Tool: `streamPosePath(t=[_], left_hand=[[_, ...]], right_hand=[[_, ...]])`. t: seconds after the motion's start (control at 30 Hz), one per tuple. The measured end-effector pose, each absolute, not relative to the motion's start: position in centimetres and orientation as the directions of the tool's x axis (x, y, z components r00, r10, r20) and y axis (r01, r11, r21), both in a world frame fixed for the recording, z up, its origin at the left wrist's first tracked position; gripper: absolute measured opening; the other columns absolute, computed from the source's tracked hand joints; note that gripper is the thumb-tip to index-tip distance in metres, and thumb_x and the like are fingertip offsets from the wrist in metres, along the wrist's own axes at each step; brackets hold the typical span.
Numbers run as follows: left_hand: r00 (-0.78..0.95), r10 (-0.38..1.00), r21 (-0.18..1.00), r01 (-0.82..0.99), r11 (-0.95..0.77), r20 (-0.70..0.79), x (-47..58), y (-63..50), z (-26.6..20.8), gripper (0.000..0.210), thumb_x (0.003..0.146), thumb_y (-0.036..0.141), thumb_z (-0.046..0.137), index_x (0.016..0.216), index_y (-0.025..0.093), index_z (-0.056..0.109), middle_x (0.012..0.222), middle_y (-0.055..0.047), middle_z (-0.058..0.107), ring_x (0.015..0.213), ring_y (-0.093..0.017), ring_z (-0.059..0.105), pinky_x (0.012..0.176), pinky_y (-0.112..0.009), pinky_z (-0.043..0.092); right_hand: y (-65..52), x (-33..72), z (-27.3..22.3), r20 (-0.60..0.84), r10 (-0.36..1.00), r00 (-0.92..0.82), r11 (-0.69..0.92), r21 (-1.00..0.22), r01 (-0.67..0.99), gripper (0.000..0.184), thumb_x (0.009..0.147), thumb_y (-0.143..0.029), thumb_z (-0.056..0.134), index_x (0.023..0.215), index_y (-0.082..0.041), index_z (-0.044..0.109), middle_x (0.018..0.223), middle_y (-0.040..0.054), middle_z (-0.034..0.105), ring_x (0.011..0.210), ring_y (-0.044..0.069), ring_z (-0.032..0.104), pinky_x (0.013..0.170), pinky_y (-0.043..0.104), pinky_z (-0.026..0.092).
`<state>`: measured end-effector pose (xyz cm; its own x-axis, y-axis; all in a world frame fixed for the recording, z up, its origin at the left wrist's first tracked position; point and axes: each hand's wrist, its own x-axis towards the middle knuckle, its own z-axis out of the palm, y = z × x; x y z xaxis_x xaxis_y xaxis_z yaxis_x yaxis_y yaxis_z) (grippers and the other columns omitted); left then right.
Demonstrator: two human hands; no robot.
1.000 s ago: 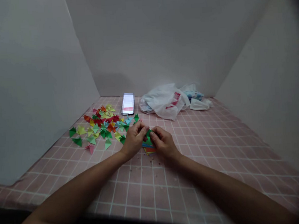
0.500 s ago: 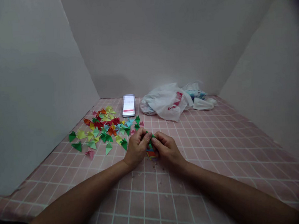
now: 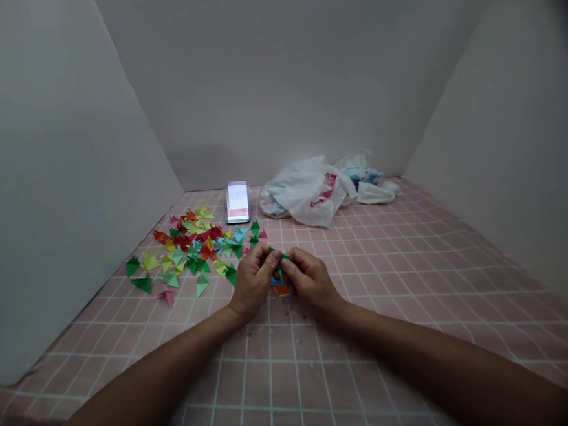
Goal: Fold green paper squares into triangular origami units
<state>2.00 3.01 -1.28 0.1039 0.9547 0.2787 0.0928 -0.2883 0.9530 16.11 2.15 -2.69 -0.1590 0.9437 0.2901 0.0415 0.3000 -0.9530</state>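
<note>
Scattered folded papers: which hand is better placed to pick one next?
Left, likely: the left hand is beside the scattered folded papers, while the right hand sits farther off. Both appear to be pinching the green paper, so the left would have to let go first.

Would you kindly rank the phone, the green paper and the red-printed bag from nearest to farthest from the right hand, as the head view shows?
1. Green paper: held by the right hand.
2. Red-printed bag: straight ahead.
3. Phone: ahead, farther left.

A small green paper [image 3: 284,256], mostly hidden, is pinched between the 2 hands [image 3: 313,281].
</note>
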Motion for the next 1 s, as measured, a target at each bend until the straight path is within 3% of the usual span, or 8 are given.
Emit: streamPosePath(t=[0.13,0.33,0.57,0.77,1.0], left_hand=[[0.152,0.955,0.962,0.061,-0.267,0.256,1.7,3.5,-1.3,0.027,0.087,0.040,0.065,0.073,0.019,0.055,0.063,0.004,0.054,0.058,-0.011,0.052,0.059,-0.024,0.044],[0.203,0.957,0.978,-0.062,-0.198,0.207,1.5,3.7,-1.3,0.027,0.083,0.042,0.072,0.078,0.017,0.061,0.066,0.002,0.062,0.062,-0.012,0.058,0.063,-0.024,0.047],[0.167,0.970,0.970,-0.194,-0.144,0.178,1.6,3.6,-0.7,0.021,0.078,0.034,0.077,0.079,0.016,0.065,0.068,0.002,0.065,0.061,-0.011,0.059,0.062,-0.023,0.049],[0.077,0.976,0.966,-0.180,-0.187,0.203,1.5,3.6,-0.5,0.018,0.078,0.032,0.076,0.082,0.017,0.068,0.071,0.001,0.068,0.064,-0.012,0.064,0.065,-0.026,0.053],[0.073,0.961,0.960,-0.114,-0.257,0.266,1.3,3.5,-0.2,0.012,0.080,0.027,0.075,0.083,0.016,0.070,0.068,0.000,0.070,0.064,-0.013,0.065,0.065,-0.025,0.052]], right_hand=[[2.7,16.3,-2.7,0.254,0.957,-0.140,0.251,-0.967,-0.037,0.023,0.088,-0.040,0.062,0.076,-0.022,0.053,0.067,-0.0020,0.054,0.057,0.013,0.049,0.054,0.025,0.042],[2.5,16.9,-1.8,0.359,0.927,-0.110,0.371,-0.923,0.107,0.021,0.092,-0.035,0.057,0.075,-0.021,0.057,0.068,0.0002,0.057,0.059,0.014,0.051,0.055,0.025,0.042],[2.4,17.0,-0.9,0.374,0.919,-0.125,0.375,-0.927,-0.013,0.019,0.096,-0.036,0.052,0.084,-0.022,0.056,0.068,-0.0015,0.055,0.057,0.013,0.054,0.056,0.027,0.046],[2.4,17.2,-0.5,0.435,0.896,-0.091,0.442,-0.894,0.069,0.007,0.090,-0.029,0.056,0.091,-0.022,0.056,0.072,-0.0014,0.054,0.060,0.013,0.053,0.056,0.027,0.045],[2.4,17.4,-0.1,0.455,0.885,-0.102,0.463,-0.882,0.083,0.007,0.091,-0.027,0.056,0.090,-0.021,0.059,0.075,0.0008,0.056,0.064,0.013,0.053,0.057,0.027,0.044]])
